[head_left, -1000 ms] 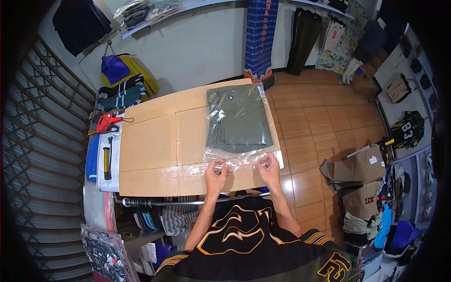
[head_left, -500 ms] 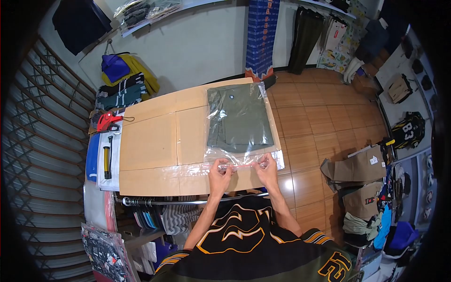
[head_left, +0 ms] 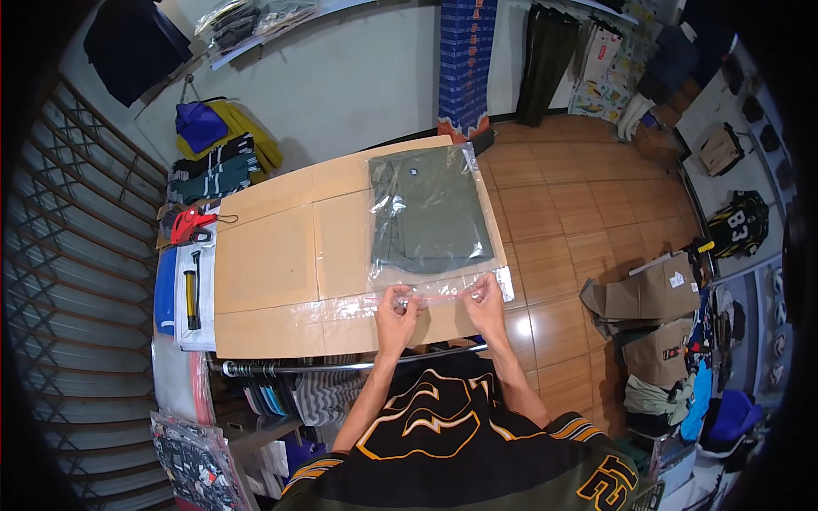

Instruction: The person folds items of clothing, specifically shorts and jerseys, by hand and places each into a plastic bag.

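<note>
A folded olive-green garment [head_left: 434,213] lies flat inside a clear plastic bag [head_left: 426,281] on the cardboard-covered table [head_left: 264,255]. The bag's near edge carries a thin red strip and faces my body. My left hand [head_left: 397,317] pinches that edge toward its left part. Farther right along the same edge, my right hand [head_left: 484,305] pinches it too, with the strip stretched between both hands. A small dark label shows near the garment's far end.
A red tape dispenser [head_left: 192,225] and a yellow-and-black cutter [head_left: 191,298] lie at the table's left end. Below its front edge runs a metal rail [head_left: 298,367] with hanging clothes. Stacked brown garments [head_left: 643,298] stand to the right, beyond a strip of tiled floor.
Both hands keep their pinch on the bag's edge with hardly any movement. The whole view has shifted slightly, so the table and bag appear a little farther left.
</note>
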Tool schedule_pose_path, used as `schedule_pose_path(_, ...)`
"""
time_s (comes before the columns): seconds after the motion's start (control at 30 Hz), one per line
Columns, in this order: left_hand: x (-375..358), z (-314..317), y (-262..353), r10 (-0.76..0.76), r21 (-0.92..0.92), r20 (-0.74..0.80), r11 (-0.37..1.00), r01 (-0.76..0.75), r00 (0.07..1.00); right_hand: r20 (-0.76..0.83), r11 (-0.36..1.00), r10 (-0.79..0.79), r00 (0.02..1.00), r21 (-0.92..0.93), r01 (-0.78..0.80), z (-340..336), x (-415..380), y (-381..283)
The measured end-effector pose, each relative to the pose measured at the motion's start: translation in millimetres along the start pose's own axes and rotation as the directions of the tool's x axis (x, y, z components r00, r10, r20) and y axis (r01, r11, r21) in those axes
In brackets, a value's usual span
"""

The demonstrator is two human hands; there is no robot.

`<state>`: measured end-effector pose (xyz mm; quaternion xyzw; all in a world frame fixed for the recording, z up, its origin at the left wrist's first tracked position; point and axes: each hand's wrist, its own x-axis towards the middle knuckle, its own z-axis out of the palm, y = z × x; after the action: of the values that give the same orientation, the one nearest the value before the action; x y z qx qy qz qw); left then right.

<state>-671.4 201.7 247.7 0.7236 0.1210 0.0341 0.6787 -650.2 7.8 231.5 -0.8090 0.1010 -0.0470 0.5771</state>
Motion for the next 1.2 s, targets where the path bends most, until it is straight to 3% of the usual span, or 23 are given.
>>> schedule_pose_path(0.1, 0.1, 1.0, 2.1, -0.008, -0.009, 0.003, 1.000, 0.008, 1.000, -0.067, 0.997, -0.077, 0.995, -0.013, 0.076, 5.9, -0.3, -1.0)
schedule_pose_path(0.23, 3.1, 0.3, -2.5, 0.010, 0.011, 0.017, 1.000, -0.010, 1.000, -0.029, 0.999, -0.013, 0.999, -0.039, 0.012, 6.9, -4.3, -9.3)
schedule_pose_path(0.33, 4.4, 0.4, -2.3, 0.010, 0.041, 0.033, 0.999, -0.012, 0.999, -0.052, 0.998, -0.055, 0.997, 0.019, 0.056, 11.3, -2.7, 3.0)
schedule_pose_path(0.4, 4.8, -1.2, -4.3, 0.023, 0.072, 0.046, 0.997, -0.026, 0.999, -0.079, 0.998, -0.047, 0.996, -0.043, 0.044, 11.5, -4.9, -3.0)
schedule_pose_path(0.53, 8.5, -1.1, -9.6, 0.034, -0.025, 0.060, 0.999, -0.032, 0.998, -0.119, 0.996, -0.021, 0.993, -0.091, 0.010, 15.2, -7.1, 7.5)
schedule_pose_path(0.6, 9.1, -5.5, -14.0, 0.029, -0.044, 0.053, 0.999, -0.027, 0.998, -0.124, 0.979, -0.004, 0.992, 0.201, 0.029, 17.3, -4.4, 21.4)
schedule_pose_path(0.63, 10.0, -9.4, -15.9, 0.004, -0.075, 0.050, 0.997, -0.001, 0.999, -0.131, 0.979, -0.017, 0.991, 0.199, 0.043, 14.9, -4.7, 21.4)
schedule_pose_path(0.7, 7.0, -19.9, -18.0, -0.012, -0.112, 0.053, 0.994, 0.018, 0.999, -0.170, 0.889, 0.155, 0.973, 0.454, -0.062, 7.6, -14.6, 11.7)
schedule_pose_path(0.9, 0.5, -68.4, -25.8, -0.051, -0.179, -0.064, 0.983, 0.039, 0.997, -0.394, 0.944, 0.194, 0.898, 0.323, -0.062, -11.3, -24.5, 34.0)
schedule_pose_path(1.0, -2.7, -87.0, -19.3, -0.163, -0.297, -0.052, 0.944, 0.140, 0.985, -0.343, 0.938, 0.243, 0.907, 0.322, -0.129, -19.8, -24.5, 30.0)
schedule_pose_path(1.03, -0.8, -91.8, -23.3, -0.186, -0.304, -0.046, 0.939, 0.163, 0.981, -0.247, 0.894, 0.339, 0.908, 0.385, -0.229, -27.1, -26.4, 26.4)
schedule_pose_path(1.2, 1.9, -102.0, -23.3, -0.133, -0.198, 0.020, 0.971, 0.134, 0.991, -0.187, 0.909, 0.329, 0.926, 0.329, -0.257, -40.0, -25.9, 8.5)
